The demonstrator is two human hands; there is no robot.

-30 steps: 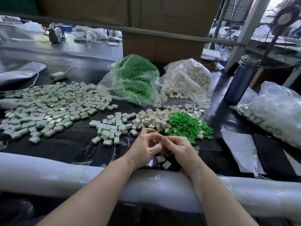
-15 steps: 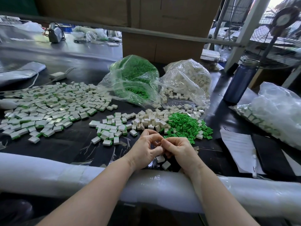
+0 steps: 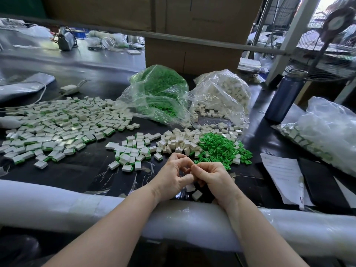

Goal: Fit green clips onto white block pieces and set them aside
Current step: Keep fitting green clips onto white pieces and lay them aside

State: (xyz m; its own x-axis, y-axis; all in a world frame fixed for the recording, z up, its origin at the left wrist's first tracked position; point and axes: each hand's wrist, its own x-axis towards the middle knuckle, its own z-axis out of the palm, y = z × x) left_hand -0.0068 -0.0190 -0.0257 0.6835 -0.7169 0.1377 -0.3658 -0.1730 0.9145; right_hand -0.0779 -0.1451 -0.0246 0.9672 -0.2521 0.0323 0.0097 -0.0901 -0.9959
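Note:
My left hand (image 3: pixel 173 178) and my right hand (image 3: pixel 213 178) meet fingertip to fingertip just above the table's near edge, pinching a small piece that the fingers hide. Two loose white blocks (image 3: pixel 196 195) lie right under them. Just beyond the hands sit a heap of green clips (image 3: pixel 221 147) and, to its left, a heap of bare white blocks (image 3: pixel 179 141). A small group of clipped blocks (image 3: pixel 133 153) lies left of the hands. A broad spread of clipped blocks (image 3: pixel 57 128) covers the far left.
A bag of green clips (image 3: pixel 158 93) and a bag of white blocks (image 3: pixel 221 93) stand at the back. A dark bottle (image 3: pixel 285 97), another plastic bag (image 3: pixel 327 132), papers (image 3: pixel 283 174) and a black notebook (image 3: pixel 323 185) lie to the right. White foam padding (image 3: pixel 57 201) lines the near edge.
Both hands stay in the same spot; only the fingers have shifted a little against each other around the hidden piece.

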